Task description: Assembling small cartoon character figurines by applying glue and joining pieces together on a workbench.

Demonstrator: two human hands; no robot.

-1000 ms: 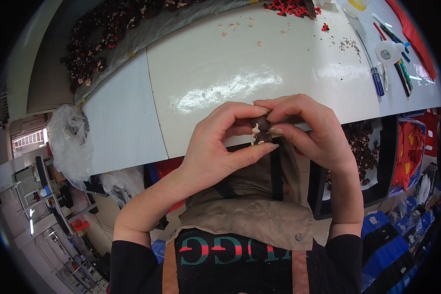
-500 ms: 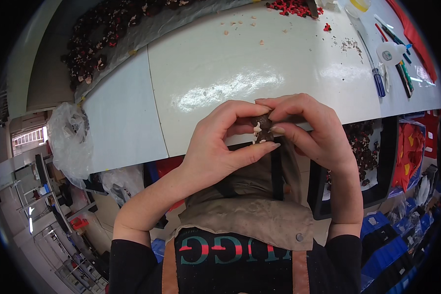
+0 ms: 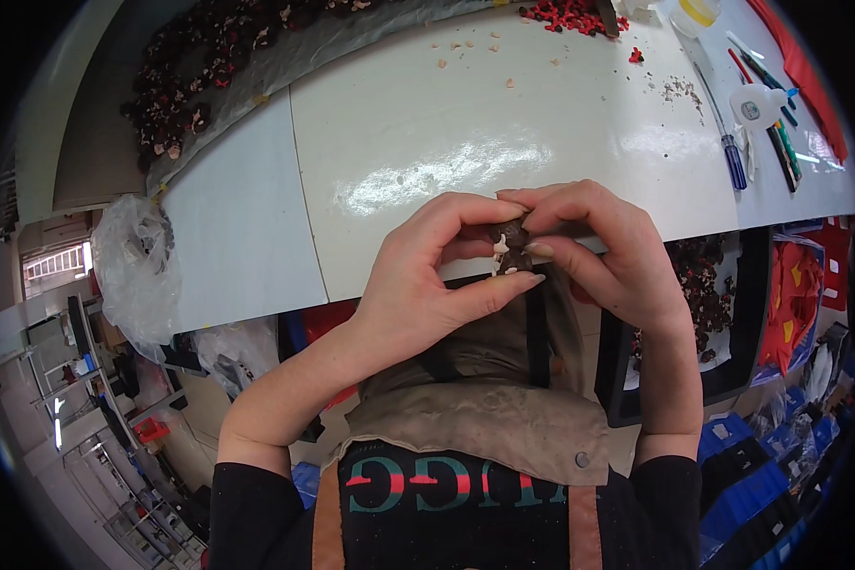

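Brown figurine (image 3: 513,257), small and dark with cream-coloured parts along its left side, is up between both hands in the head view, in front of the worker's body and over the near edge of the pale work table (image 3: 418,123). The left hand (image 3: 413,271) pinches it from the left, index finger across the top and thumb underneath. The right hand (image 3: 613,242) brings thumb and fingertips together on its upper right side; whether they also grip some smaller part there is hidden by the fingers.

Doing this well, I judge, depends on dividing the work: let the left hand be the steady clamp and leave the fine movement to the right fingertips. Pressure should be firm but even, since the cream parts look thin and could bend or break loose if squeezed. Turning the piece slightly so that the right fingertips do not cover the contact spot would help the eye. Lifting it a little further in over the table would also be wise: beneath the hands hangs the brown apron (image 3: 475,418), and a dropped part could slide off it to the floor.
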